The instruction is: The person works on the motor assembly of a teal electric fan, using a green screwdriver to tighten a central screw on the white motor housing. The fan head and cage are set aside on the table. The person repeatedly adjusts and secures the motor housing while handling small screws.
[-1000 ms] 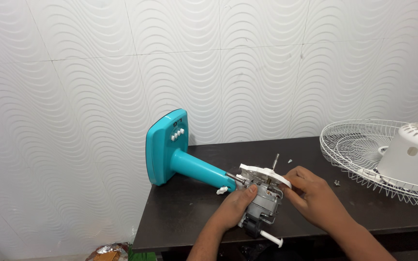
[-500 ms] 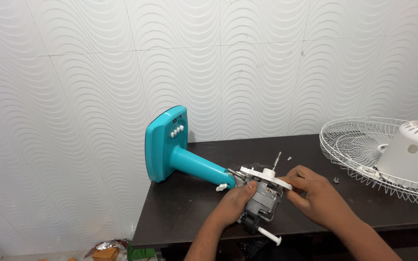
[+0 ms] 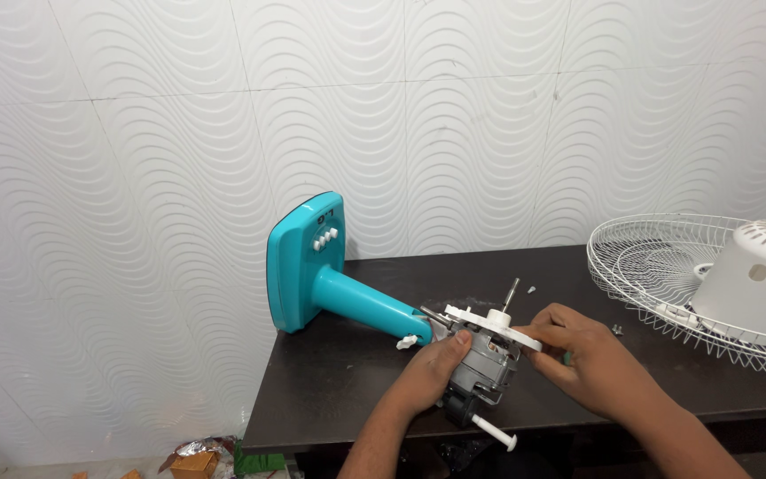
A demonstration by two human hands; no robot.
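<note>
A teal fan stand lies on its side on the dark table, base toward the wall. At its near end sits the bare grey fan motor with a white plate and an upright metal shaft. My left hand grips the motor body from the left. My right hand pinches the right edge of the white plate. A white knob rod sticks out below the motor.
A white wire fan guard lies at the table's right with a white motor cover on it. Small screws lie near the guard. Crumpled wrappers sit on the floor at lower left.
Both hands keep their hold on the motor, which has barely moved. The view has shifted slightly.
</note>
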